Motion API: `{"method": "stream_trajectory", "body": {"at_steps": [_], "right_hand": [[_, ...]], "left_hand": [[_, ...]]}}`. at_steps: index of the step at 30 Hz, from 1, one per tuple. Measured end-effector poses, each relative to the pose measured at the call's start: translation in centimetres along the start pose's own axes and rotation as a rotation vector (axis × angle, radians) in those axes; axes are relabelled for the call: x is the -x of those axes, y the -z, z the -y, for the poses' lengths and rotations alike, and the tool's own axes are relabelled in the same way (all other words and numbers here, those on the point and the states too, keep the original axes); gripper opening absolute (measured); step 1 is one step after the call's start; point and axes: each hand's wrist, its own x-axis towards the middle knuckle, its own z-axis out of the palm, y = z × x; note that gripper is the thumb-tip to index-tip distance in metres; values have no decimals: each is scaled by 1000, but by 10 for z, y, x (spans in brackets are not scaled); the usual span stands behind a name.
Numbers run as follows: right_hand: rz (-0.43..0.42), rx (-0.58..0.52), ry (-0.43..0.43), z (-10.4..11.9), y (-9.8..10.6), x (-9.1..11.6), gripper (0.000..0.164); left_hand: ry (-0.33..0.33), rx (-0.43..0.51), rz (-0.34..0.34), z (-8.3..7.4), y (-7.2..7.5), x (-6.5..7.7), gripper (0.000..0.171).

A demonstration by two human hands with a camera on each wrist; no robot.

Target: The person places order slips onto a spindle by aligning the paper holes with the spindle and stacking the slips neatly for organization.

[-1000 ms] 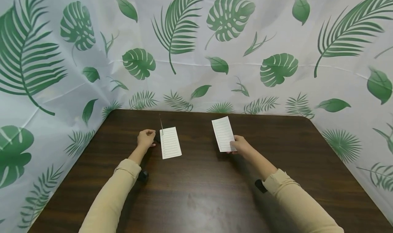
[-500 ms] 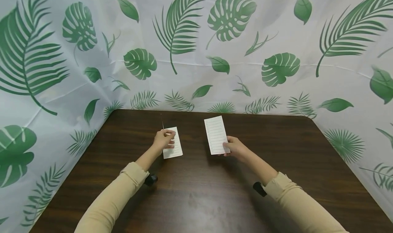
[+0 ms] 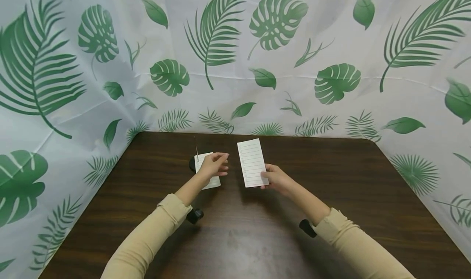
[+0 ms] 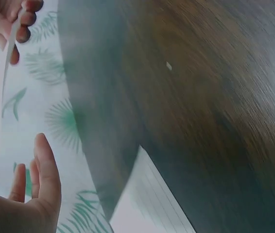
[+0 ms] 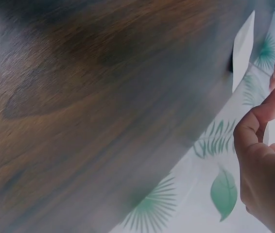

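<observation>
My right hand (image 3: 279, 179) pinches a lined white paper slip (image 3: 252, 162) by its lower right corner, thumb on the front, and holds it up off the table. To its left, my left hand (image 3: 213, 166) is held with its fingers loosely bent and nothing between them; in the left wrist view the fingers (image 4: 47, 170) reach toward the raised slip without touching it. Behind and below that hand, another lined paper slip (image 3: 211, 184) sits on a thin upright metal spike (image 3: 196, 152) with a dark round base (image 3: 192, 164). The left hand hides much of this slip.
The dark wood-grain table (image 3: 235, 238) has its far edge against a white curtain (image 3: 220, 99) printed with green leaves. Black wrist devices (image 3: 195, 216) hang beneath both forearms. A tiny pale speck (image 4: 169, 66) shows on the table in the left wrist view.
My left hand has moved right from beside the spike base, across the spiked slip, toward the held slip. My right hand has brought its slip leftward and turned it slightly more upright.
</observation>
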Motion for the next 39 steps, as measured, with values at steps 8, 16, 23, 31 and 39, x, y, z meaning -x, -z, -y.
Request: {"method": "stream_trajectory", "body": {"at_steps": [8,16,23,31,39], "right_hand": [[16,-24,-3,3,-15,0,37],[42,-25,18,4,-20,0,36],[65,-29,28,7,-25,1,34],[-3,12,-34,16,-29,-1,29],[-41,76,-32,39,-40,-10,22]], "left_hand": [[65,70,8,-10,-17,1,41],[122,15,-34,-14,-25,2,38],[94,16,-105,-14,-26,3,28],[73,1,-137,-19,-12,1,27],[58,9,-138,-36,14,-2,31]]}}
